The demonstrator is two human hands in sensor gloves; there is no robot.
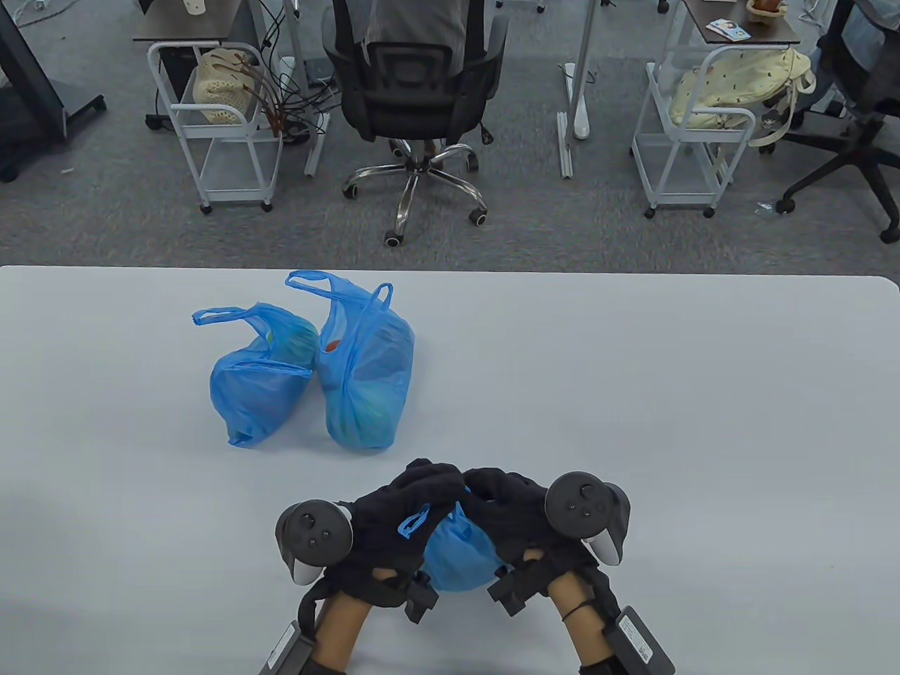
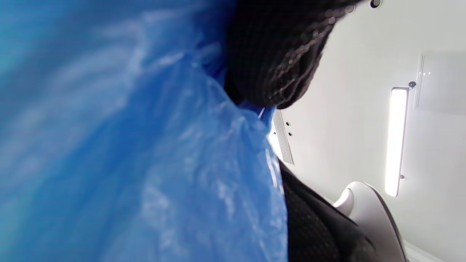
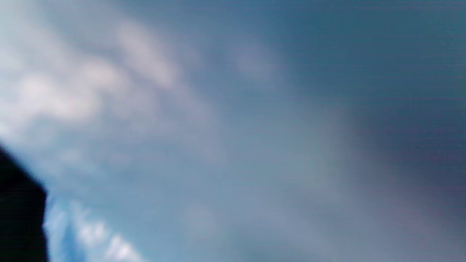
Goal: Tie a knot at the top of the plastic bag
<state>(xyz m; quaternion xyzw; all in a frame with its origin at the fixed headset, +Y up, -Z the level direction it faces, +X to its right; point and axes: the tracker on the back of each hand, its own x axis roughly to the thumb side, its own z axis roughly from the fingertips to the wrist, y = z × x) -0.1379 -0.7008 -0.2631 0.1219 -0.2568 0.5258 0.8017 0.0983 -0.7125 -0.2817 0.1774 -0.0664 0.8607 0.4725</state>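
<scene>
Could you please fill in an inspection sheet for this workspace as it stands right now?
Surface: pale table, bare on its right side.
Job's things: small blue bag between both hands at the near edge; one handle loop sticks out on the left.
Clutter: two more blue bags, filled, side by side and touching, handles loose, not knotted.
Grippers: left hand and right hand meet over the bag's top and grip it; wrist views are mostly blurred blue plastic.
Cables: tangle on the floor by the left cart.
Surroundings: office chair, second cart holding a cream bag.
</scene>
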